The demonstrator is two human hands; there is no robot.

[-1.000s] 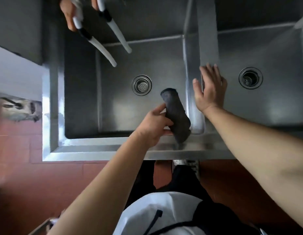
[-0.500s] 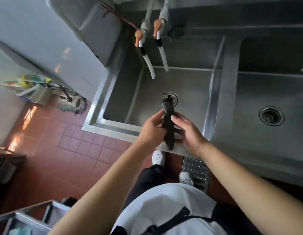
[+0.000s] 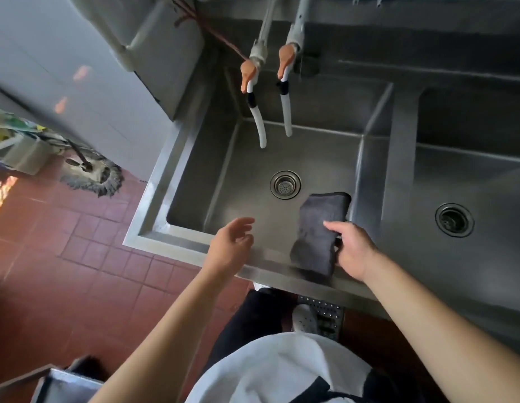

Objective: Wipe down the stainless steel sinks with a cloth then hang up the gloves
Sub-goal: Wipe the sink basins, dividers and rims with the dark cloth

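A dark grey folded cloth (image 3: 319, 231) hangs over the front right corner of the left stainless steel sink (image 3: 253, 170). My right hand (image 3: 353, 248) grips it, thumb on top of the cloth. My left hand (image 3: 231, 245) hovers over the sink's front rim, fingers apart and holding nothing. The right sink (image 3: 470, 181) lies beyond the steel divider (image 3: 398, 158). No gloves are in view.
Two taps with orange handles and white hoses (image 3: 260, 123) hang over the left sink's back. Each basin has a round drain (image 3: 285, 184). A mop head (image 3: 93, 177) lies on the red tile floor at left. A perforated floor grate (image 3: 325, 315) sits by my feet.
My left hand has let go of the cloth and moved left. My right hand now holds it alone, spread wider and shifted right toward the divider.
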